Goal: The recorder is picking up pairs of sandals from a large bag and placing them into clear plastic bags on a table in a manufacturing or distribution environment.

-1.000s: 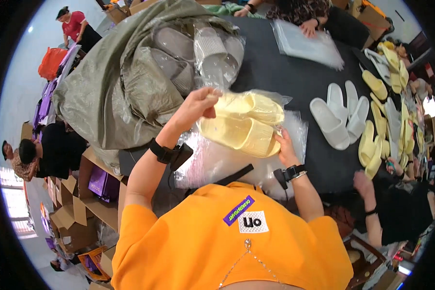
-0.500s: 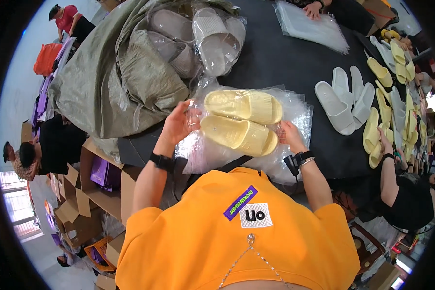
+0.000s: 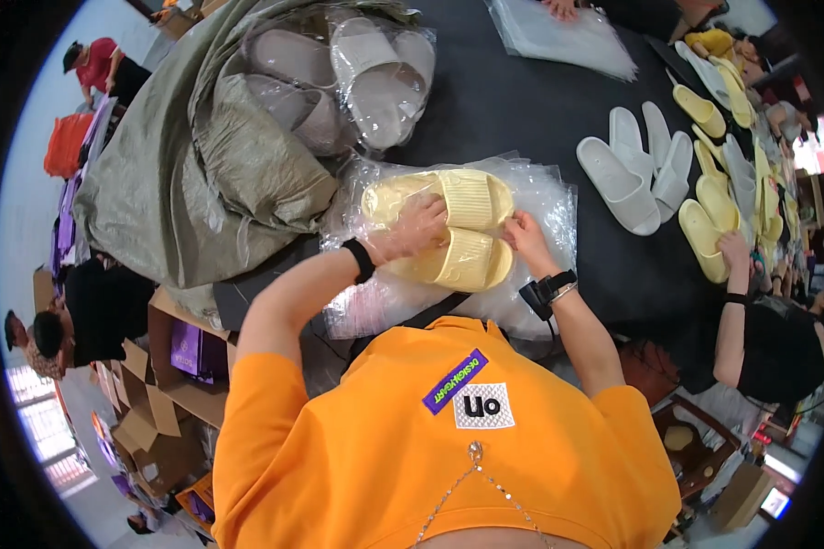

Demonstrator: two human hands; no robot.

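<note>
A pair of pale yellow slide slippers (image 3: 474,201) lies side by side in front of me, with the ridged straps toward the right. Under and around them is a stack of clear plastic bags (image 3: 549,265); a clear film seems to cover the slippers. My left hand (image 3: 417,227) rests across their footbeds just left of the straps, fingers spread. At the slippers' right ends, my right hand (image 3: 528,240) is closed, its fingertips pinching what looks like the edge of the clear film.
A large grey-green sack (image 3: 201,174) at the left holds bagged grey slippers (image 3: 371,87). Loose white slippers (image 3: 618,183) and several yellow ones (image 3: 702,240) lie at the right, where a co-worker's hand (image 3: 732,249) touches one. More bags (image 3: 563,41) lie beyond; a carton (image 3: 192,403) stands lower left.
My left hand has moved from the bag's left edge rightward onto the slippers. My right hand has closed in on their right ends. The co-worker at the right has lifted a yellow slipper's end slightly.
</note>
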